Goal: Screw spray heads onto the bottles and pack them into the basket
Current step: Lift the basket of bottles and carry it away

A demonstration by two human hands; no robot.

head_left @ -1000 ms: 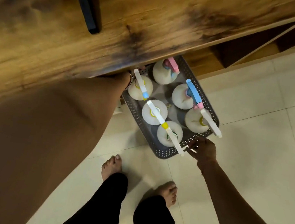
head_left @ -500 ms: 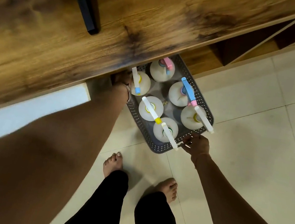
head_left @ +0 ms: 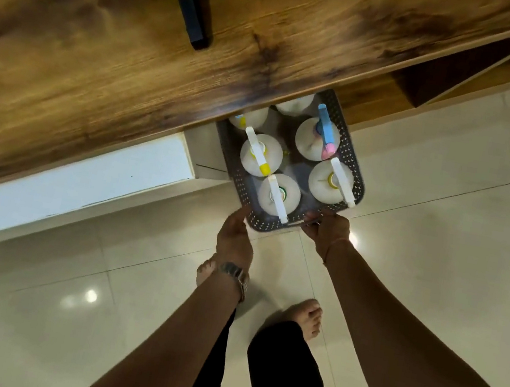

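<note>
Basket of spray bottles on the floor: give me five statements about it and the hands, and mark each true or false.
1. The grey basket lies partly under the wooden tabletop. True.
2. The left hand is up on the tabletop. False: it touches the basket's near left corner.
3. The right hand holds the basket's near edge. True.
4. The bottles stand without spray heads. False: every bottle top in view carries a spray head, such as the blue and pink one; the farthest bottles are partly hidden.
5. The basket stands on the tabletop. False: it is down at the tiled floor.
</note>
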